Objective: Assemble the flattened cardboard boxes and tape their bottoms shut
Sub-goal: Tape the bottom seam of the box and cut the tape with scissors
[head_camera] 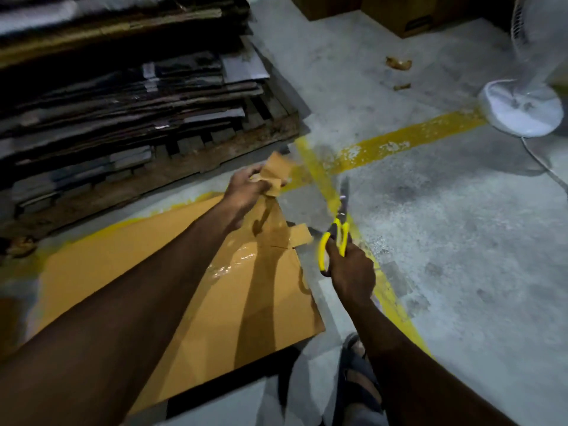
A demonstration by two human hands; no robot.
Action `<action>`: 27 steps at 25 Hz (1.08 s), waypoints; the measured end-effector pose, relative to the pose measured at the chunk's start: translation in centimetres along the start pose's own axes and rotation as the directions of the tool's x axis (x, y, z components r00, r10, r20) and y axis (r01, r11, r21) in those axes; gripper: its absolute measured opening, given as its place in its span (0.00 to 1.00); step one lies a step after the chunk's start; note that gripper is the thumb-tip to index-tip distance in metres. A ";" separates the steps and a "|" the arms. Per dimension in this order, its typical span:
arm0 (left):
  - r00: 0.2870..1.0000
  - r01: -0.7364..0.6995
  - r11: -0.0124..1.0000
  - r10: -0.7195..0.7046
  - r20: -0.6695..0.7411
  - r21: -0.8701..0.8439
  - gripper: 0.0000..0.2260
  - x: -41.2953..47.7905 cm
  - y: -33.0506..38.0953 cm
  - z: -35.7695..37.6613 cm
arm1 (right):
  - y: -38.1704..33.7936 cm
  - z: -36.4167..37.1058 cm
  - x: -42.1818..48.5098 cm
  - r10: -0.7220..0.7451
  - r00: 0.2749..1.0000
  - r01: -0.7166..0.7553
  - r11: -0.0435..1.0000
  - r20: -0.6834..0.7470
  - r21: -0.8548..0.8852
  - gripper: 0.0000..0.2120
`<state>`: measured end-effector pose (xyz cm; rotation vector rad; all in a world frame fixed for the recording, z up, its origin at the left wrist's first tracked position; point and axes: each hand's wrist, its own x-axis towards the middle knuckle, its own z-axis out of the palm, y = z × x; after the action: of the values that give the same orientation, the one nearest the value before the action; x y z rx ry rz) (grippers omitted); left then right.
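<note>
Cardboard box [116, 253]: one, near left of centre, broad brown face up, partly under the left forearm.
Box edges: right edge running from far corner to near corner, bare floor just beside it; far left edge lying along a yellow painted band; near edge throwing a dark shadow.
Tape [233, 262]: one glossy clear strip across the face, reaching the right edge; one brown tab [302, 236] sticking out past that edge.
Left hand [246, 189]: over the box's far corner, fingers curled round one crumpled scrap [275, 172] of brown material.
Right hand [352, 272]: just right of the box's right edge, fingers wrapped round the yellow handles of one pair of scissors [338, 229]; blades pointing far, too blurred to tell any gap.
Stack of flattened cardboard [123, 87]: far left, many sheets, on one wooden pallet [215, 158]; only a narrow strip of floor between pallet and box.
Floor [461, 241]: grey concrete, widest open room to the right.
Yellow lines [399, 142]: two, crossing just beyond the scissors.
Fan base [521, 107]: one, white, round, far right; cord [541, 161] trailing nearward.
Floor bits [398, 63]: two, brown, far, well apart from the box.
Foot [358, 373]: one, in a dark sandal, near, right of the box's near corner.
</note>
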<state>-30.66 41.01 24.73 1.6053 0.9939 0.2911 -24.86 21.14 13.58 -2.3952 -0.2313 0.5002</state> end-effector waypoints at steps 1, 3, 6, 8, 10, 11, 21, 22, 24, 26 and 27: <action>0.999 0.015 0.999 -0.014 -0.034 0.048 0.14 -1.5 -0.1 -2.7 | -1.5 0.5 -0.8 -0.131 0.991 0.130 0.982 0.005 -0.140 0.28; 0.998 0.044 0.990 -0.038 -0.043 0.136 0.15 -5.1 -0.1 -7.6 | -4.4 2.5 -3.1 -0.392 0.916 0.391 0.828 0.084 -0.402 0.29; 0.991 0.134 0.967 -0.129 -0.036 0.216 0.10 -11.8 -0.6 -13.1 | -7.6 6.1 -7.7 -0.464 0.857 0.506 0.669 0.226 -0.545 0.26; 0.981 0.193 0.955 -0.187 -0.047 0.223 0.11 -15.9 -2.1 -16.1 | -8.2 8.0 -10.3 -0.411 0.868 0.496 0.673 0.280 -0.549 0.22; 0.970 0.242 0.935 -0.237 -0.050 0.261 0.10 -18.0 -3.9 -18.5 | -8.2 9.4 -11.8 -0.384 0.878 0.479 0.698 0.286 -0.532 0.18; 0.964 0.260 0.913 -0.263 -0.034 0.316 0.08 -18.3 -4.3 -19.6 | -8.3 9.8 -12.0 -0.389 0.882 0.471 0.696 0.267 -0.542 0.16; 0.968 0.248 0.839 -0.227 -0.103 0.484 0.12 -13.5 -6.1 -22.3 | -11.2 10.1 -10.6 -0.401 0.776 0.619 0.330 0.488 -0.713 0.11; 0.970 0.241 0.841 -0.219 -0.102 0.484 0.12 -13.1 -6.0 -22.0 | -11.8 10.1 -10.4 -0.408 0.756 0.641 0.306 0.511 -0.704 0.11; 0.973 0.229 0.840 -0.208 -0.098 0.492 0.12 -12.8 -5.9 -21.4 | -12.7 10.4 -9.8 -0.464 0.731 0.665 0.322 0.500 -0.674 0.10; 0.978 0.209 0.826 -0.190 -0.090 0.524 0.13 -12.5 -6.1 -20.7 | -12.6 10.6 -8.6 -0.617 0.701 0.676 0.415 0.358 -0.609 0.06; 0.979 0.204 0.816 -0.187 -0.087 0.541 0.13 -12.3 -6.3 -20.4 | -11.6 10.9 -7.7 -0.673 0.690 0.680 0.478 0.265 -0.556 0.06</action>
<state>-54.39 45.86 29.20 1.9925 1.3381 -0.1336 -36.73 34.04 15.74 -2.6049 -1.5144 0.0258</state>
